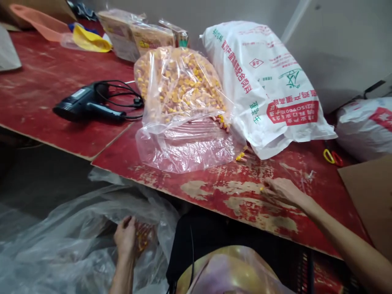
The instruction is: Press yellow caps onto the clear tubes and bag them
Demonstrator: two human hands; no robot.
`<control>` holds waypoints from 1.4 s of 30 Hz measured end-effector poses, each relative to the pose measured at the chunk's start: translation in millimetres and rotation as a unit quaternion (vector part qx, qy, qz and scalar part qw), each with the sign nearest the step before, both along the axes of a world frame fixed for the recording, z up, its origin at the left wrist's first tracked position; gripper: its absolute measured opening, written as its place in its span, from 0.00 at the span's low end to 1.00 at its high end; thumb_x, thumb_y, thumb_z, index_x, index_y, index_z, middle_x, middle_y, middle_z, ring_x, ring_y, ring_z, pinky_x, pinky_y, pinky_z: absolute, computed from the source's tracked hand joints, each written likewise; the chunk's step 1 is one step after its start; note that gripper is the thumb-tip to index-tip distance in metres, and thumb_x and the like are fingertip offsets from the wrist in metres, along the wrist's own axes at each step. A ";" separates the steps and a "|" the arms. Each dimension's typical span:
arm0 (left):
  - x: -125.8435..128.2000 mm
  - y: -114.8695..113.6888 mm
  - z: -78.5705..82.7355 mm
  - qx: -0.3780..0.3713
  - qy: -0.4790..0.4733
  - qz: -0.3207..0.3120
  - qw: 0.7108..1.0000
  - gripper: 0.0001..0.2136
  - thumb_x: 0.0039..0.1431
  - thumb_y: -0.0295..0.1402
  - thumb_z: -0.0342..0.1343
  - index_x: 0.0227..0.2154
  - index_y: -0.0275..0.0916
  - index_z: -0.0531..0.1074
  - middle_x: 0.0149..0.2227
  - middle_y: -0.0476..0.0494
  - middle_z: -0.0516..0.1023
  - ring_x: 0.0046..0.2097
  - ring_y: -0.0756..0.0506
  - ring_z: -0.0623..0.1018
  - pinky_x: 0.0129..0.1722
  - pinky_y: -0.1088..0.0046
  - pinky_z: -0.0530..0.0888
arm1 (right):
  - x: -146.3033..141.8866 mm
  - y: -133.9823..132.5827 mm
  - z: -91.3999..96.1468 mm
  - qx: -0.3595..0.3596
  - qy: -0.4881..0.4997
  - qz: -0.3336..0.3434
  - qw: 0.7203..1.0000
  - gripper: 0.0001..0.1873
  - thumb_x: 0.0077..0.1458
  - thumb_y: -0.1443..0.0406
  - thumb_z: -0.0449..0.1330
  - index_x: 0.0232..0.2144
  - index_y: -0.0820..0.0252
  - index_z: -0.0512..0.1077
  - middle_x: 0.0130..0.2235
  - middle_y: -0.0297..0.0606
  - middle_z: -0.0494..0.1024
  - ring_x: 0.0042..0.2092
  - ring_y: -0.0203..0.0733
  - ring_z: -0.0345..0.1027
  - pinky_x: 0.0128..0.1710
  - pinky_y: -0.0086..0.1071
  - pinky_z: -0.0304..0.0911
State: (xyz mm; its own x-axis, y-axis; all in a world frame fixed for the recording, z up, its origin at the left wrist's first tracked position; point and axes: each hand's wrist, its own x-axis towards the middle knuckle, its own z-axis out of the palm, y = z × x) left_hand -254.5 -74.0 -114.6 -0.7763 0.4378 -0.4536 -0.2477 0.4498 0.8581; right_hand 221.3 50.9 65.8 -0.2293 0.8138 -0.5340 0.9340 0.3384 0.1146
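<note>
Over the worn part of the red tabletop, my right hand (283, 191) is closed in a pinch, with a small yellow piece (261, 189) at its fingertips. Below the table edge, my left hand (125, 234) is curled at the mouth of a large clear plastic bag (76, 228). Whatever its fingers hold, if anything, is hidden. Small orange-brown pieces (143, 237) lie inside that bag beside the hand. A clear bag full of small yellow-and-pink pieces (183, 87) lies on the table, and a few loose yellow pieces (240, 156) sit by its right corner.
A black heat gun or hair dryer (87, 102) with a coiled cord lies at left on the red table (36, 81). A large white printed sack (263, 81) leans at the back. Scissors (332, 157) and a cardboard piece (370, 196) are at right. Packaged boxes (134, 34) stand behind.
</note>
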 end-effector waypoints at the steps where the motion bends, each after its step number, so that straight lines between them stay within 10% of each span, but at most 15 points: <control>1: 9.1 8.5 14.9 0.020 0.014 -0.021 0.999 0.17 0.44 0.36 0.61 0.39 0.37 0.72 0.26 0.47 0.75 0.25 0.46 0.74 0.25 0.71 0.71 | 0.8 0.0 -3.0 -0.002 -0.005 -0.003 1.000 0.10 0.61 0.61 0.48 0.34 0.59 0.66 0.31 0.43 0.76 0.33 0.44 0.70 0.27 0.31 0.45; 8: 137.4 56.7 119.2 0.141 -0.183 -0.291 0.928 0.15 0.45 0.39 0.64 0.34 0.35 0.74 0.24 0.49 0.74 0.23 0.50 0.72 0.22 0.77 0.69 | 1.0 5.3 -28.5 0.020 0.002 -0.023 1.000 0.08 0.58 0.63 0.50 0.33 0.60 0.67 0.31 0.44 0.76 0.32 0.43 0.71 0.26 0.32 0.44; 12: 211.7 66.7 133.4 0.105 -0.358 -0.405 0.835 0.13 0.45 0.35 0.66 0.32 0.34 0.74 0.24 0.45 0.75 0.23 0.50 0.74 0.23 0.77 0.70 | 6.7 6.4 -29.8 0.043 0.026 -0.018 0.999 0.08 0.57 0.63 0.51 0.33 0.60 0.68 0.30 0.43 0.76 0.32 0.42 0.70 0.26 0.32 0.45; 17: 264.6 68.3 131.6 0.060 -0.539 -0.370 0.754 0.16 0.48 0.39 0.65 0.35 0.34 0.71 0.35 0.38 0.77 0.33 0.45 0.78 0.31 0.70 0.75 | -24.4 -19.1 -27.5 0.110 0.193 -0.054 0.974 0.12 0.63 0.62 0.45 0.37 0.60 0.67 0.32 0.40 0.75 0.30 0.39 0.68 0.29 0.30 0.53; 22: 266.1 80.0 129.1 0.135 -0.539 -0.272 0.786 0.10 0.48 0.32 0.65 0.32 0.34 0.70 0.32 0.44 0.77 0.32 0.49 0.77 0.33 0.73 0.75 | -65.3 -29.0 -16.3 0.130 0.358 0.035 0.924 0.15 0.65 0.62 0.43 0.44 0.59 0.68 0.40 0.40 0.74 0.38 0.38 0.68 0.35 0.29 0.58; 27: 251.8 87.1 127.5 0.104 -0.523 -0.235 0.813 0.07 0.48 0.28 0.62 0.29 0.34 0.69 0.27 0.44 0.76 0.26 0.49 0.75 0.29 0.71 0.75 | -53.7 37.3 -29.6 0.255 0.179 -0.060 0.948 0.18 0.65 0.59 0.44 0.49 0.59 0.68 0.44 0.45 0.71 0.42 0.43 0.66 0.34 0.31 0.56; 32: 250.6 80.0 126.2 0.099 -0.538 -0.246 0.800 0.10 0.48 0.27 0.59 0.35 0.33 0.70 0.29 0.43 0.76 0.27 0.47 0.76 0.27 0.72 0.74 | -55.0 66.4 -49.4 0.270 0.120 -0.001 0.955 0.15 0.62 0.62 0.49 0.44 0.65 0.68 0.50 0.52 0.69 0.52 0.53 0.60 0.47 0.38 0.54; 42: 253.1 79.3 123.1 0.101 -0.548 -0.310 0.770 0.13 0.52 0.31 0.59 0.41 0.36 0.69 0.31 0.44 0.75 0.27 0.49 0.76 0.25 0.74 0.74 | -40.4 31.3 -5.7 0.054 0.052 -0.002 0.997 0.11 0.60 0.63 0.48 0.35 0.61 0.70 0.30 0.43 0.78 0.30 0.41 0.70 0.27 0.31 0.44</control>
